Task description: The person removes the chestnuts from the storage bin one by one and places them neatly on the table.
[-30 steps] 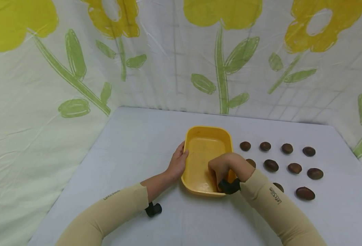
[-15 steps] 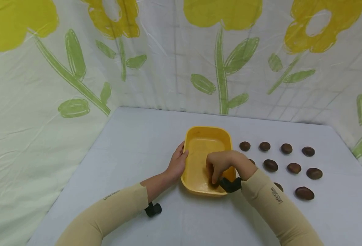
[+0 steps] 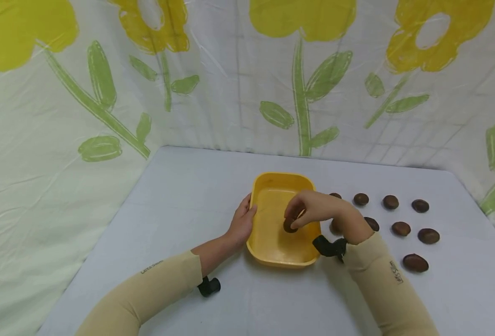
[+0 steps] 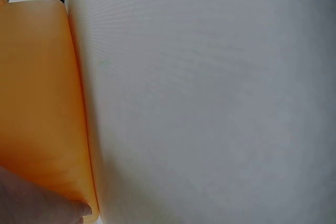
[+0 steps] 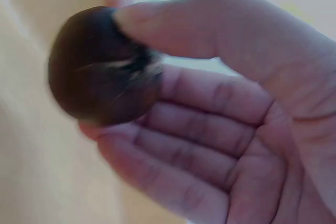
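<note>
A yellow rectangular tray (image 3: pixel 264 238) sits mid-table. At its left side my left hand (image 3: pixel 240 224) holds the wall, thumb by the rim and fingers on the outside. Above the tray's floor, toward its right side, my right hand (image 3: pixel 321 207) pinches a dark brown, round nut-like thing (image 3: pixel 290 226) between thumb and fingers. Close up in the right wrist view, this nut-like thing (image 5: pixel 89 66) is smooth with a pale crack. In the left wrist view, the left thumb and the orange-looking tray wall (image 4: pixel 42 87) show at the left edge.
Right of the tray, similar brown nut-like things lie in rows on the white table (image 3: pixel 197 186), among them one in the back row (image 3: pixel 391 202) and one at the front (image 3: pixel 415 263). The right forearm covers part of the rows. A flower-patterned curtain (image 3: pixel 222 93) hangs behind.
My right hand has risen from the tray's near right corner, moving away and slightly right, and the brown nut-like thing now shows in its fingers. The left hand stays on the tray.
</note>
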Tool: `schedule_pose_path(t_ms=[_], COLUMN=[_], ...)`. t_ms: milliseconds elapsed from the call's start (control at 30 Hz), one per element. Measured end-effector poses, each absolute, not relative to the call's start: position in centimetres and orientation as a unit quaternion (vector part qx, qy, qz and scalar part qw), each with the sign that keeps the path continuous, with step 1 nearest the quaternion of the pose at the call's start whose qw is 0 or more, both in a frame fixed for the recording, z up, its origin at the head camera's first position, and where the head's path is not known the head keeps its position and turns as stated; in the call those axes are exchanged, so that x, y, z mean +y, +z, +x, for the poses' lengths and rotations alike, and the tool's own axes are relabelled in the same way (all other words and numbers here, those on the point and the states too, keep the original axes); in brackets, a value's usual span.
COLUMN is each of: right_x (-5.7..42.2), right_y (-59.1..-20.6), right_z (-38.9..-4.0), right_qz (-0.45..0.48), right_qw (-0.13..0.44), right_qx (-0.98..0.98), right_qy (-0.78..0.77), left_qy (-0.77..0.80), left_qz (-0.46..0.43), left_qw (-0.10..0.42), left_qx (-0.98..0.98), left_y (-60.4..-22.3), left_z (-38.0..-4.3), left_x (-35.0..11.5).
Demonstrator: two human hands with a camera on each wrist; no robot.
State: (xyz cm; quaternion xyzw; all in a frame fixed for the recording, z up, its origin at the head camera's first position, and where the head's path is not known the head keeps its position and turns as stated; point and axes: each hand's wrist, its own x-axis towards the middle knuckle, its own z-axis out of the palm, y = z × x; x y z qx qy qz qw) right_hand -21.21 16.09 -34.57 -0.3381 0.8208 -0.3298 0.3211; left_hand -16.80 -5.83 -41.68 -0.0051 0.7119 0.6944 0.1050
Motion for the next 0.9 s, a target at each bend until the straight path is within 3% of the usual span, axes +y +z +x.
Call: schedule_pose_path(t_ms=[367,533,900], right_x=[22.8,26.6,33.6], right_y=[-33.0,-33.2,-34.2], right_z=[-19.6,-18.0,-15.0], right_qz=[-0.297,-0.262,-0.159], right_qw=[0.195,0.112,0.006], right_qx=[0.822,0.843,0.875], right_qy=[-0.444,-0.455,-0.457], left_qy=[0.689,0.688,0.683], left_qz=[-0.005,-0.007,-0.012], left_qw=[0.104,0.105,0.103], left_qx=[0.717,0.718,0.723], left_y=[-41.8,-41.8,-41.9], left_z=[-16.9,-16.9,-17.0], left_x=[-5.7,-5.7,-5.7])
